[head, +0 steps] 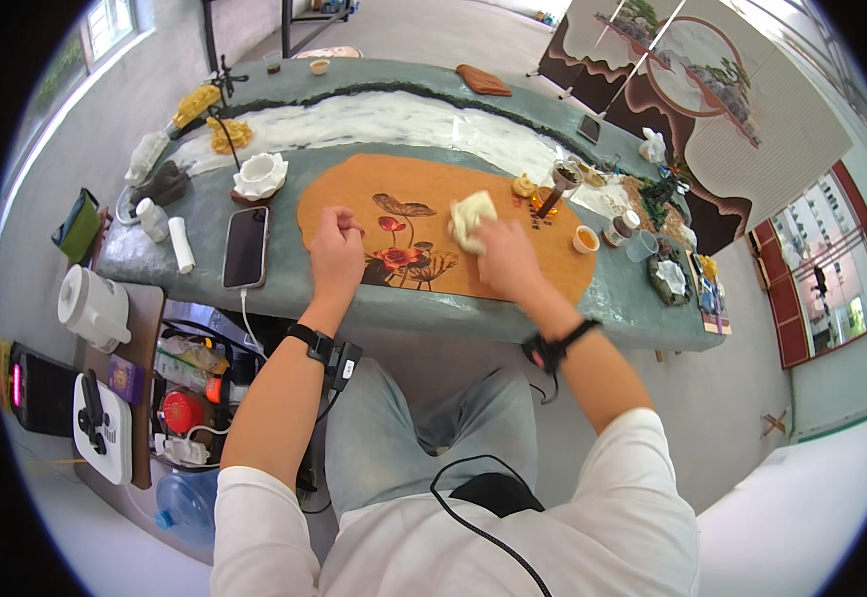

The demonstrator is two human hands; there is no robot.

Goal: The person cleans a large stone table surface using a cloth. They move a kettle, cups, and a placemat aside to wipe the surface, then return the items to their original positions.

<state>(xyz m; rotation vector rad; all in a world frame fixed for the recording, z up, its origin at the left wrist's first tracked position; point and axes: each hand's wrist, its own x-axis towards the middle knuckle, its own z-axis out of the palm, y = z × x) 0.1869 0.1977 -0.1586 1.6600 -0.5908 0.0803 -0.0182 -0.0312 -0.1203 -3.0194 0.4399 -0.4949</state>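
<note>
A pale yellow cloth (472, 218) is bunched under the fingers of my right hand (507, 257), on an orange tea mat (336, 175) printed with lotus flowers. My left hand (338, 250), its fingers curled, is over the mat's left part; I see nothing in it. Behind my right hand, at the mat's back right, are a small tan teapot-shaped figure (523, 185), a glass pot of amber tea (545, 200) with a dark handle, and a glass strainer (566, 174) holding dark leaves. A small cup of tea (586, 239) sits at the mat's right edge.
Left of the mat lie a charging phone (246, 246), a white lotus-shaped bowl (260, 177) and a white rolled item (180, 245). A lidded brown jar (620, 228) and a clear cup (641, 245) stand at the right. An electric kettle (94, 307) stands on the side table.
</note>
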